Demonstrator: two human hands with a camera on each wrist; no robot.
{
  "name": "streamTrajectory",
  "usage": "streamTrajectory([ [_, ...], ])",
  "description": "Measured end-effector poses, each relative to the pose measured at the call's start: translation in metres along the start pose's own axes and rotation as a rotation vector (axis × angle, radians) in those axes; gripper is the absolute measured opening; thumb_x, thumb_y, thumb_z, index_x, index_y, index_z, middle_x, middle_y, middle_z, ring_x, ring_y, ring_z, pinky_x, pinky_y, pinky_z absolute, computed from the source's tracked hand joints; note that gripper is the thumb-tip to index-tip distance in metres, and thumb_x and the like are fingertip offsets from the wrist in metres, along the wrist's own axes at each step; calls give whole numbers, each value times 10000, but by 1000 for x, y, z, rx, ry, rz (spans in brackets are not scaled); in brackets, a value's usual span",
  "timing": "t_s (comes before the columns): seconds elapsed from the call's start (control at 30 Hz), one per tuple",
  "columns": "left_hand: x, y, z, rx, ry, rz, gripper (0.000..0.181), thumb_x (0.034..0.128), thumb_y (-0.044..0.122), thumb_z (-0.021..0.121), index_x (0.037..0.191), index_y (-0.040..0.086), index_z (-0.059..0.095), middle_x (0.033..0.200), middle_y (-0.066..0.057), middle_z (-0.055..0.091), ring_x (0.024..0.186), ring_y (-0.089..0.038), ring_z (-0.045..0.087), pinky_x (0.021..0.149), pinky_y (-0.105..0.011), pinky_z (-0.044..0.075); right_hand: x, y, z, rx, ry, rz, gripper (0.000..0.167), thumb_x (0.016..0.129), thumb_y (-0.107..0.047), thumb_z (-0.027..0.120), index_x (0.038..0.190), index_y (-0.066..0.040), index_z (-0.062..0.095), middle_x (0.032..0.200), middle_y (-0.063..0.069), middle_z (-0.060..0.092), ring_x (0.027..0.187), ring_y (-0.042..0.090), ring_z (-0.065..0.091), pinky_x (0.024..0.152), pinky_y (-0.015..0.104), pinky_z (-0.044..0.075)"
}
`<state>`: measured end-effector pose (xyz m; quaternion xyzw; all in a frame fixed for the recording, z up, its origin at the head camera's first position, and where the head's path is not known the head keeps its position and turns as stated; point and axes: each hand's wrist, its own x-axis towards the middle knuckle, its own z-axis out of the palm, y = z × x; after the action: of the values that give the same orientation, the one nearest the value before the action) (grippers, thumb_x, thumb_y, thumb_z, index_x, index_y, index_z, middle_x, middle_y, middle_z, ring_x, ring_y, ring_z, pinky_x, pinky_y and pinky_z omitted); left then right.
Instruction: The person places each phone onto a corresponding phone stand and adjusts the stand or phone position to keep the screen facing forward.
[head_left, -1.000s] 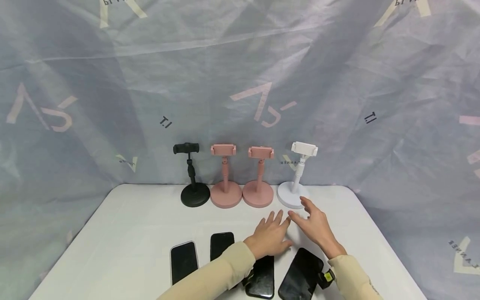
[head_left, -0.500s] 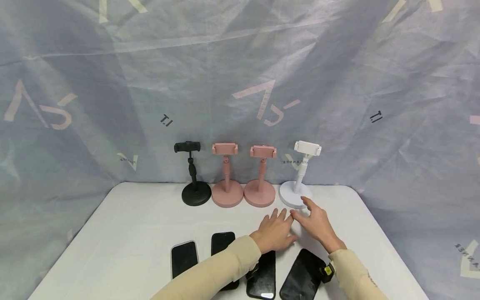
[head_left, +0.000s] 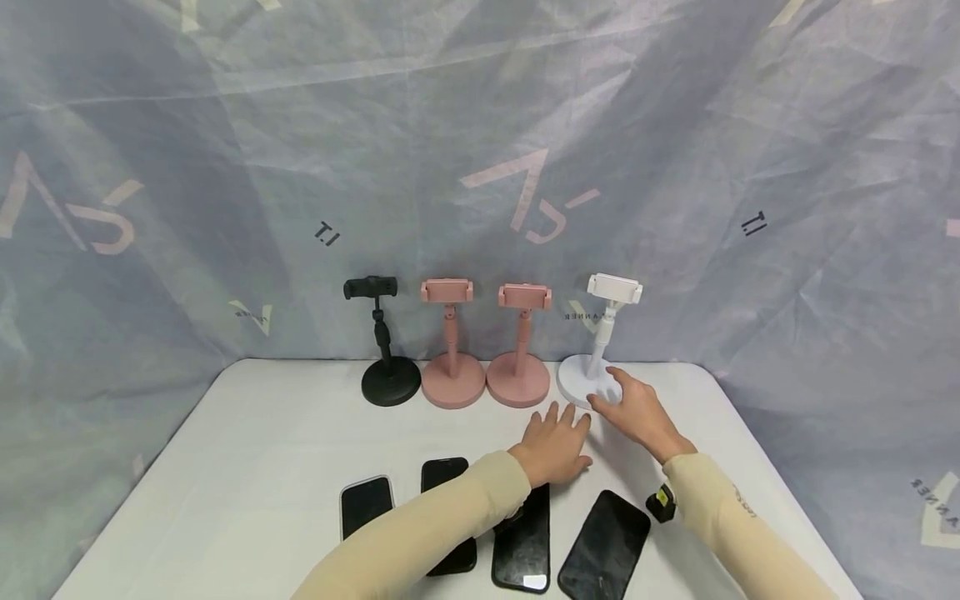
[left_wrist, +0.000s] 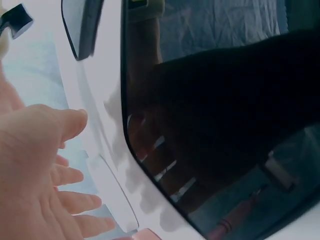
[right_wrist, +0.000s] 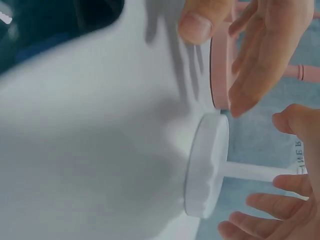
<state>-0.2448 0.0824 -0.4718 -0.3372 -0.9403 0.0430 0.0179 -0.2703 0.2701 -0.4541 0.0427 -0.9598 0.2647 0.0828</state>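
Toward the table's (head_left: 247,467) far right corner, right hand (head_left: 636,412): fingers parted, nothing held, close to white stand (head_left: 603,333).
Left hand (head_left: 555,450): splayed, empty, just beside.
White stand: upright near far edge.
Stand step: seemingly the reach.
Next move: probably gripping its base.

Soft light brightens the white table (head_left: 255,467), the drape (head_left: 300,150) behind its back edge dimmer, glare spotting one black smartphone (head_left: 523,546)

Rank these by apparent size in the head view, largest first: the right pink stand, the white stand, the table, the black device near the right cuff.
1. Table
2. White stand and right pink stand: too alike to rank
3. Black device
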Motion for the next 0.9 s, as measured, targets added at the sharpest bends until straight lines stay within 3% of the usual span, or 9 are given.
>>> streamTrajectory([
  [0.3,19,-5,-5,51,82,28,530,992,548,614,1400,213,562,1242,-1,652,1101,-219,646,792,-374,557,25,4,-27,-124,-58,-78,590,969,-345,677,1348,99,586,1270,341,650,1120,495,662,890,608,547],
  [0.47,24,-2,-11,86,83,37,472,982,546,631,1327,226,598,1176,23,659,1058,-198,657,765,-355,548,43,4,-43,-156,-71,-102,580,965,-327,674,1307,135,597,1216,360,666,1100,506,669,899,608,547],
  [0.7,38,-1,-18,85,76,33,434,994,516,626,1302,210,618,1157,18,665,1033,-198,672,774,-371,555,69,-2,-61,-119,-51,-114,631,955,-318,677,1362,145,540,1186,369,672,1093,496,673,920,600,539],
  [0.9,50,-5,-10,53,39,-26,459,991,493,639,1345,204,600,1207,-1,659,1083,-207,660,813,-382,559,74,-9,-66,9,-87,-73,671,998,-329,642,1450,128,451,1266,358,644,1155,472,660,931,580,552],
])
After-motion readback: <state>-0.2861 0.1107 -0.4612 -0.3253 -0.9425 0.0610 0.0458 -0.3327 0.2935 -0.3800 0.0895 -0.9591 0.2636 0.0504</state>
